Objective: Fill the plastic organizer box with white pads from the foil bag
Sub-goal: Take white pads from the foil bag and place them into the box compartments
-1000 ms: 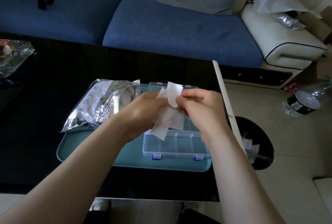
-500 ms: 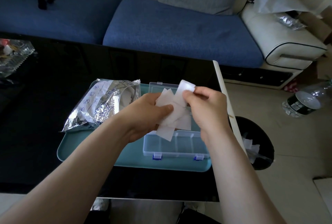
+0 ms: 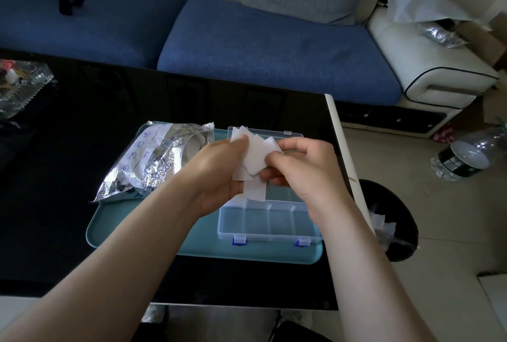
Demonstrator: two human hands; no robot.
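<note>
A person leans in at the near edge of a black desk [image 3: 55, 177], both bare forearms reaching over it. The left hand [image 3: 216, 174] holds a loose bunch of white pads [image 3: 256, 155] in the air. Its grip is narrow, with the thumb on top and the fingers curled underneath, and the squares fan out at uneven angles. The right hand [image 3: 307, 168] meets the bunch from the other side, and its grip is a pinch, with thumb and fingertips closed on the right edge of the pads. One pad hangs lower than the others, just above the box.

The box [image 3: 269, 223] is clear plastic and lies open on a teal tray [image 3: 153, 234], directly under the hands. Thin dividers split its near row of compartments, and the tray shows through them. Two blue latches sit on its front wall. The lid lies back behind the hands, which mostly hide it. From here I can't make out the far compartments, as the hands and pads cover them.

The bag [image 3: 153, 160] is crinkled silver foil with blue printing. It lies on the left part of the tray, just beside the left wrist, with its mouth gaping towards the box.

Beyond the desk runs a blue sofa [image 3: 274, 47]. On the floor to the right, a black bin [image 3: 397, 204] with white scraps in it stands close against the desk's edge. A large clear bottle [image 3: 466, 157] sits farther off.
</note>
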